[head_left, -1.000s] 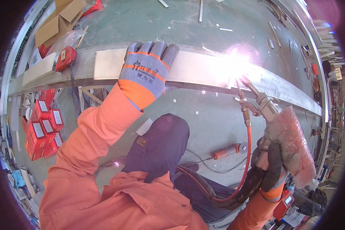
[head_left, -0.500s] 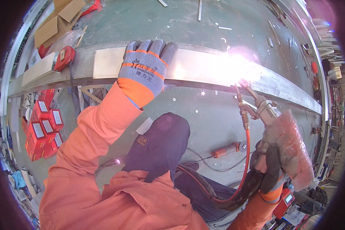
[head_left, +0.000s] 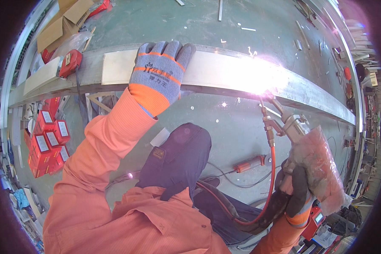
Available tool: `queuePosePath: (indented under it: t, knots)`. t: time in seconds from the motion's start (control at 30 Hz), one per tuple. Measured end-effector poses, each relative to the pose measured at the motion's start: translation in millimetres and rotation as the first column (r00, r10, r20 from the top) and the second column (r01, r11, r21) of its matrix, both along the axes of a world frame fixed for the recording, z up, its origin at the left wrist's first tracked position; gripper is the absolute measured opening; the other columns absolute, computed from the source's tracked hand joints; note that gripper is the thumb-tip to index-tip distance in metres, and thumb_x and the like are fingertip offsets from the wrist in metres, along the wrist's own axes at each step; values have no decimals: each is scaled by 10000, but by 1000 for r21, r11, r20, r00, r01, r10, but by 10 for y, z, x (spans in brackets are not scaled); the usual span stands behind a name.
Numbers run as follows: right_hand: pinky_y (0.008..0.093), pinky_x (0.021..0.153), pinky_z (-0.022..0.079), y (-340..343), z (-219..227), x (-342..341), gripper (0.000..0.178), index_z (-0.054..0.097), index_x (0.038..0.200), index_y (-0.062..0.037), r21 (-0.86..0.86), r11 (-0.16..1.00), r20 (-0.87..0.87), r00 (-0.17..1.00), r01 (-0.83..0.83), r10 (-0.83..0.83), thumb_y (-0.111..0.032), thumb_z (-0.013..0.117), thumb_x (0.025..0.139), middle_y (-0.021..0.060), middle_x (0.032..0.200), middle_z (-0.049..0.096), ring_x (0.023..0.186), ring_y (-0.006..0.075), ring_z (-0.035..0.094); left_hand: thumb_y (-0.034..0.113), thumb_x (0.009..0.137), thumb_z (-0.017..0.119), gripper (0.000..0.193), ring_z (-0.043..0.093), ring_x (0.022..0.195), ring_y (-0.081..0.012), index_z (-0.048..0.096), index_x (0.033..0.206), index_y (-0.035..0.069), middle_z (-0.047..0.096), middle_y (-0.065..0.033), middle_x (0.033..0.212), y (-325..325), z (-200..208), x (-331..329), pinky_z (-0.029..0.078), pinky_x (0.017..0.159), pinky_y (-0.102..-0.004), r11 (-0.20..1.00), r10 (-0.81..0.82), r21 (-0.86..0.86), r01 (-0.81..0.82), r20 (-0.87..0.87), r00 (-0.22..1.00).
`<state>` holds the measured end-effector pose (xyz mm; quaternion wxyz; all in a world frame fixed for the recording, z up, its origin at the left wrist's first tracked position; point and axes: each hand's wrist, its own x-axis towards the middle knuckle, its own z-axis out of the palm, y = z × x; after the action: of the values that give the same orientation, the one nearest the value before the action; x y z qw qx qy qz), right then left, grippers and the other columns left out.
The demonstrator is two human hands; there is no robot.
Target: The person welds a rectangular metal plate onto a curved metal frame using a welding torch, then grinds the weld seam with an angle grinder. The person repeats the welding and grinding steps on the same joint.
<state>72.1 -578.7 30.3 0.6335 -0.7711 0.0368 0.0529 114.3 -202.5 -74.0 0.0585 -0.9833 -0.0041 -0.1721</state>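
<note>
A long grey metal beam runs across in front of me, with a pale flat metal strip lying on its top. My left hand, in a grey and orange glove, lies over the strip, its fingers curled over the far edge. My right hand, gloved in dark grey, is closed around a welding gun whose body is wrapped in clear plastic. The gun's tip meets the beam's near edge in a bright white-pink flare, which hides the strip's right end. A red hose with brass fittings runs from the gun.
A red tape measure sits on the beam's left part beside another pale strip. Red boxes stand below it, left. A cardboard box is at far left. An angle grinder with its cord lies on the floor.
The welding gun has shifted slightly toward me, and the flare at its tip has changed shape. My left hand stays nearly in the same place on the strip.
</note>
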Motion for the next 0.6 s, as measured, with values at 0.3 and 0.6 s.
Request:
queuePosePath:
  t: [0.3, 0.6]
  knots:
    - [348, 834, 530, -219, -147, 62, 449, 626, 1305, 7, 209, 976, -62, 995, -67, 82, -260, 718, 956, 104, 1074, 658, 942, 213, 629, 450, 736, 934, 968, 583, 1276, -306, 535, 1568, 158, 595, -84, 1375, -14, -16, -15, 420, 1121, -549, 999, 24, -23, -25, -26, 999]
    - [226, 659, 483, -853, -115, 244, 675, 560, 1455, 43, 74, 989, 216, 966, 131, -144, -434, 739, 1012, 85, 1031, 684, 770, 105, 620, 586, 748, 909, 981, 570, 1298, -312, 549, 1554, 159, 597, -84, 1383, -60, 16, -10, 416, 1129, -541, 1000, 31, -1, -31, -65, 997]
